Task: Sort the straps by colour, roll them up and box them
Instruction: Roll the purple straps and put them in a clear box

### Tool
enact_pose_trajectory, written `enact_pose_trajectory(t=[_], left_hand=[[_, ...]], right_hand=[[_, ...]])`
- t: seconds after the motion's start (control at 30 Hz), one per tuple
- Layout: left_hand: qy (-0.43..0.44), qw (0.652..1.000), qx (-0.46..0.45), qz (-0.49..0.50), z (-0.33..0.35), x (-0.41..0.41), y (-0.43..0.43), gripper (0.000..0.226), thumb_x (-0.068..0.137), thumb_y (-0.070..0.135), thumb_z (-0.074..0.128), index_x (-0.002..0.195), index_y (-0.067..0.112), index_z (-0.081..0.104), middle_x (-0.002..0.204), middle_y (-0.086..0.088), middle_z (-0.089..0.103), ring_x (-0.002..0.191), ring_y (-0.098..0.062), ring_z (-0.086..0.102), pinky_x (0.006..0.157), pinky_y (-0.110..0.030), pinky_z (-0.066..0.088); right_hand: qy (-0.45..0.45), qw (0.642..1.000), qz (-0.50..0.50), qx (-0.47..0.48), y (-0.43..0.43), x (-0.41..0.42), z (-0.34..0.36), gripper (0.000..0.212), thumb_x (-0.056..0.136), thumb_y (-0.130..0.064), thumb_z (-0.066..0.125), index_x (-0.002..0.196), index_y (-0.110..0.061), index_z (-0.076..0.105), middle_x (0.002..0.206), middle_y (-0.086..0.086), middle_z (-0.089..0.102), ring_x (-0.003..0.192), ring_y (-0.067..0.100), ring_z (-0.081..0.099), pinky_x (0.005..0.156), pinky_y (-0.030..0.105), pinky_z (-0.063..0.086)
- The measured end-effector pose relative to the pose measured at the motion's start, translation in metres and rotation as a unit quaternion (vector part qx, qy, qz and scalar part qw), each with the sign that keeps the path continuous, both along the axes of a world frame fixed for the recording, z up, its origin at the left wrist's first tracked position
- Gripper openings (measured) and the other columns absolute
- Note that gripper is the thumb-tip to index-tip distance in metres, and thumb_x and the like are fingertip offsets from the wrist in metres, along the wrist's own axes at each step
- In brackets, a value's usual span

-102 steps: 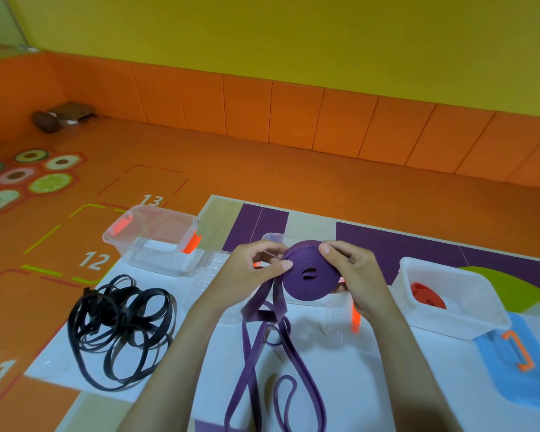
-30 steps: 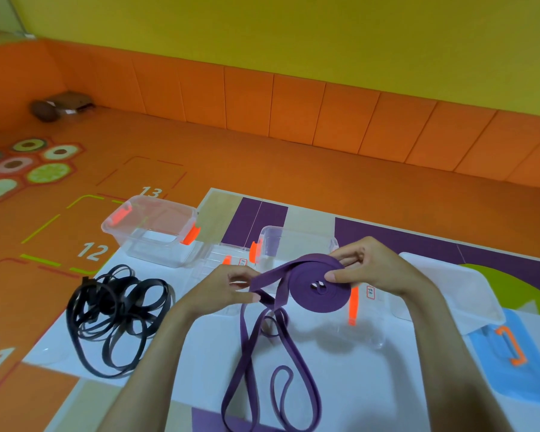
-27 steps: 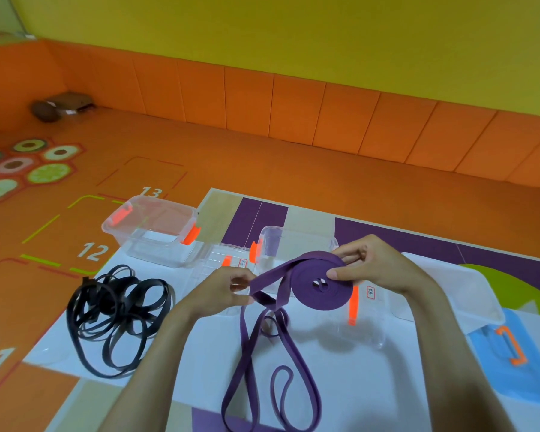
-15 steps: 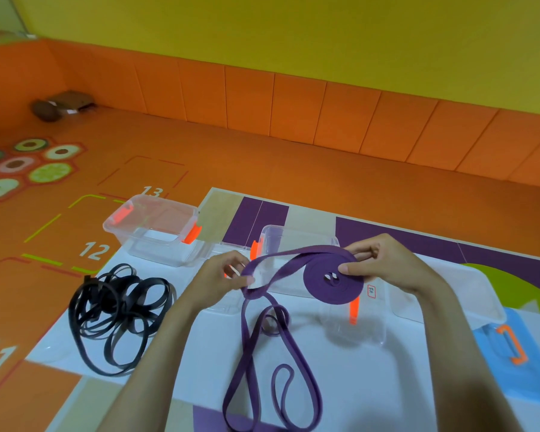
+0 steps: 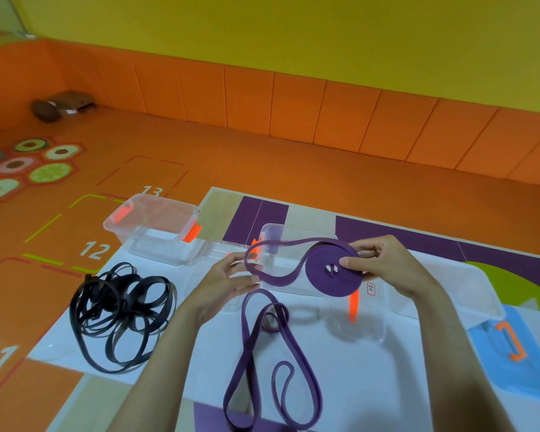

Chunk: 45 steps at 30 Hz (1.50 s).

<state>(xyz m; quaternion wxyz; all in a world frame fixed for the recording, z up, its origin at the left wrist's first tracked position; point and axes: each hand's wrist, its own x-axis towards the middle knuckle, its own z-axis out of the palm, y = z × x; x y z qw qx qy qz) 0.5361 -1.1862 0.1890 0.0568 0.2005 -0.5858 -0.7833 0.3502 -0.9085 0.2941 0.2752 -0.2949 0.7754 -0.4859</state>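
A purple strap, partly wound into a flat roll (image 5: 334,271), hangs above the table over a clear box (image 5: 289,288). My right hand (image 5: 387,266) pinches the roll, thumb on its top face. From the roll a slack loop runs left to my left hand (image 5: 228,282), which holds it between thumb and fingers. The strap's loose tail (image 5: 262,353) lies in loops on the white table toward me. A tangled pile of black straps (image 5: 119,310) rests at the left of the table.
A second clear box with orange clips (image 5: 156,232) stands at the back left. A white box (image 5: 449,291) sits to the right, partly behind my right wrist. A clear lid (image 5: 356,316) and a blue lid (image 5: 512,347) lie on the table.
The roll has tilted from upright to nearly flat and shifted right. My left hand has drawn the strap out leftward, so a slack loop now stands between the hands.
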Motion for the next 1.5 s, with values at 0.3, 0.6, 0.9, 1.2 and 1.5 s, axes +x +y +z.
enact_pose_trajectory(t=[0.3, 0.6, 0.9, 1.2, 1.5], left_hand=[[-0.061, 0.990, -0.120, -0.030, -0.009, 0.008, -0.003, 0.047, 0.087, -0.009, 0.070, 0.120, 0.024, 0.070, 0.114, -0.001, 0.076, 0.104, -0.022, 0.074, 0.088, -0.031, 0.061], [0.031, 0.919, -0.393, 0.015, 0.043, -0.015, 0.025, 0.038, 0.109, 0.012, 0.048, 0.142, 0.029, 0.055, 0.141, 0.016, 0.058, 0.130, -0.002, 0.055, 0.111, -0.028, 0.046], [0.135, 0.908, -0.382, -0.105, 0.091, -0.046, 0.075, 0.012, 0.089, 0.010, 0.082, 0.100, 0.012, 0.082, 0.101, 0.005, 0.079, 0.095, -0.004, 0.072, 0.088, -0.017, 0.055], [0.117, 0.912, -0.383, -0.092, 0.074, -0.045, 0.067, 0.019, 0.087, 0.024, 0.085, 0.103, 0.017, 0.079, 0.099, 0.009, 0.075, 0.095, -0.007, 0.070, 0.085, -0.019, 0.055], [0.153, 0.945, -0.288, 0.009, 0.070, -0.038, 0.062, 0.012, 0.082, 0.016, 0.089, 0.092, 0.018, 0.082, 0.088, 0.007, 0.080, 0.087, -0.013, 0.076, 0.079, -0.027, 0.060]], right_hand=[[0.002, 1.000, 0.007, -0.012, 0.005, 0.000, 0.000, 0.021, 0.091, -0.012, 0.079, 0.111, -0.013, 0.079, 0.097, 0.008, 0.082, 0.093, 0.027, 0.079, 0.078, 0.036, 0.065], [0.098, 0.992, 0.068, 0.041, -0.005, 0.009, 0.005, 0.024, 0.084, -0.013, 0.086, 0.107, -0.021, 0.082, 0.094, -0.010, 0.082, 0.092, 0.006, 0.077, 0.077, 0.016, 0.056], [0.128, 0.982, 0.112, 0.085, -0.011, 0.021, 0.008, 0.011, 0.090, -0.012, 0.081, 0.099, -0.019, 0.081, 0.050, -0.023, 0.058, 0.052, -0.007, 0.055, 0.054, 0.005, 0.039], [0.111, 0.985, 0.098, 0.084, -0.013, 0.020, 0.005, 0.020, 0.085, -0.020, 0.086, 0.104, -0.025, 0.082, 0.094, -0.008, 0.081, 0.090, 0.010, 0.077, 0.080, 0.027, 0.058], [0.037, 0.995, 0.092, 0.015, -0.018, 0.019, 0.016, 0.023, 0.087, -0.014, 0.084, 0.110, -0.014, 0.080, 0.099, 0.002, 0.082, 0.093, 0.021, 0.079, 0.087, 0.039, 0.064]])
